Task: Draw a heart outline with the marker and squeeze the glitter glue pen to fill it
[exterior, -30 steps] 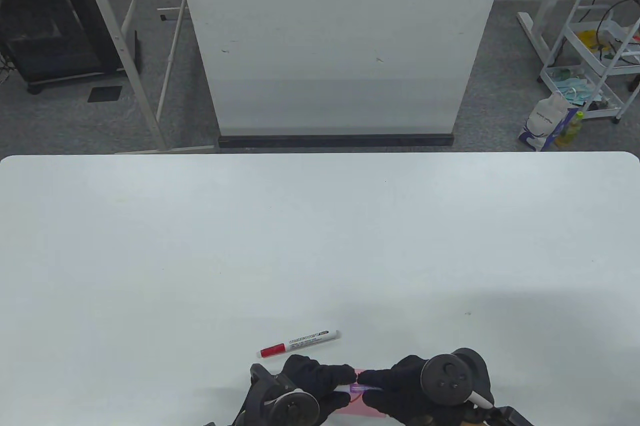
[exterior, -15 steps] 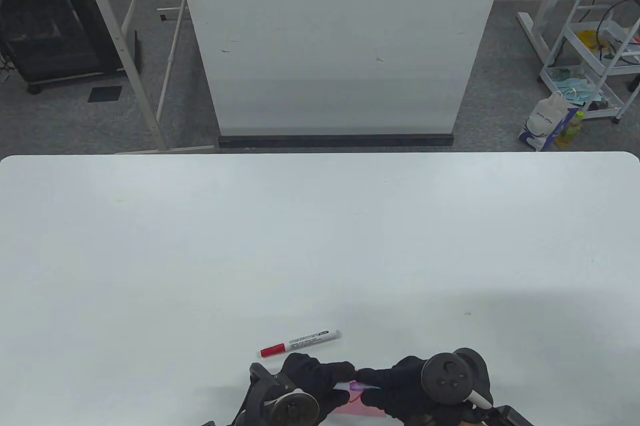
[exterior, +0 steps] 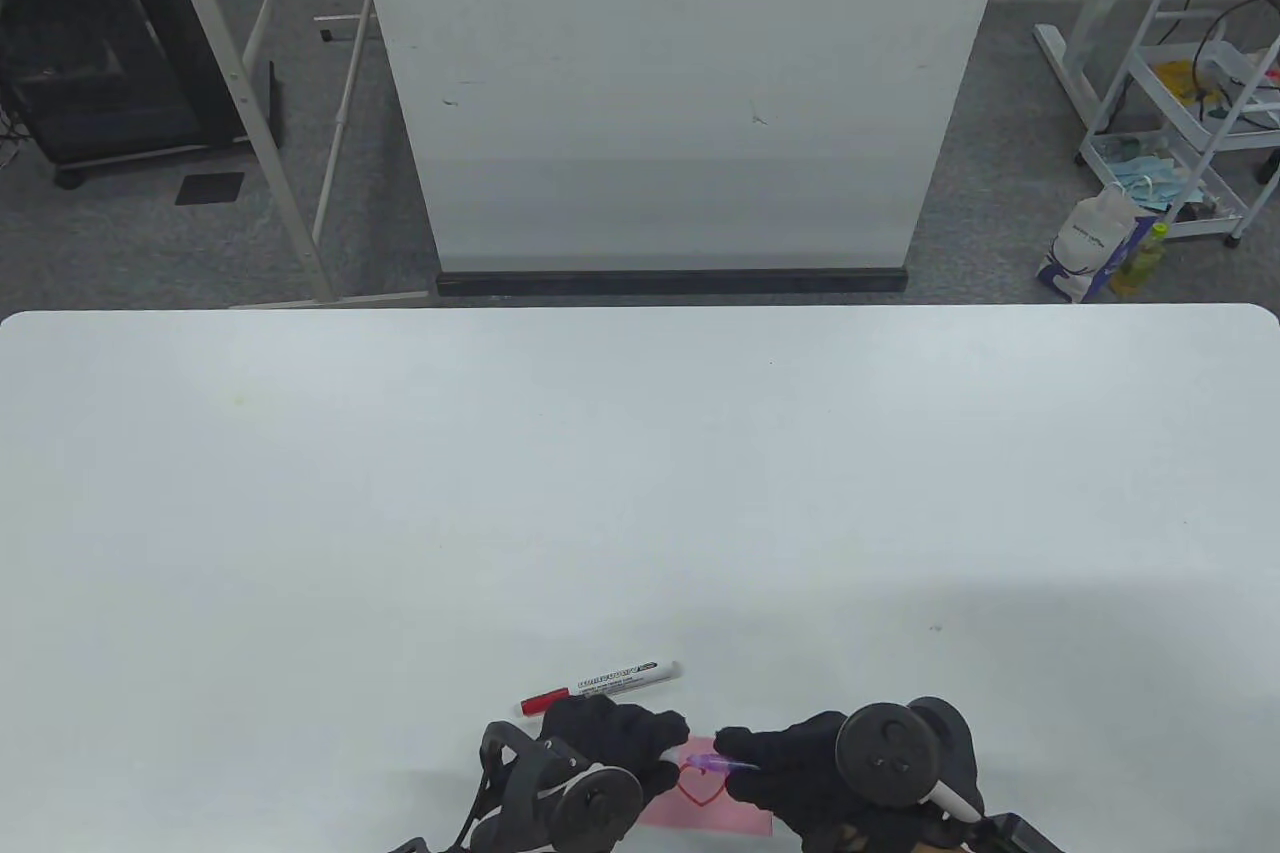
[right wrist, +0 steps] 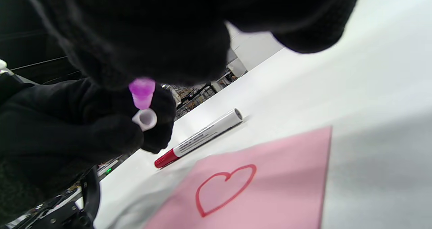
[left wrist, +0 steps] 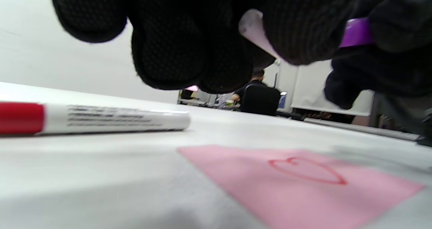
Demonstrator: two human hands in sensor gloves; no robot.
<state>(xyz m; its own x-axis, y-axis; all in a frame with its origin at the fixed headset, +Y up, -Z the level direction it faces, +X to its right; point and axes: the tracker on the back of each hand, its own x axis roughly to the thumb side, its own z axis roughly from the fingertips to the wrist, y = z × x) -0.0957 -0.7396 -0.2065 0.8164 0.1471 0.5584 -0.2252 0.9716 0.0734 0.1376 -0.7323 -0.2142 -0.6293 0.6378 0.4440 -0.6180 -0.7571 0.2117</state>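
Table view | left hand (exterior: 610, 738) pinches cap (right wrist: 145, 119) | right hand (exterior: 800, 768) grips glitter pen (exterior: 722, 764)

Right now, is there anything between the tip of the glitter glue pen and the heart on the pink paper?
Nothing visible. The cap is off, held in the left hand. The right hand holds the glitter glue pen above the pink paper. The heart outline lies uncovered, and the red marker lies off the paper.
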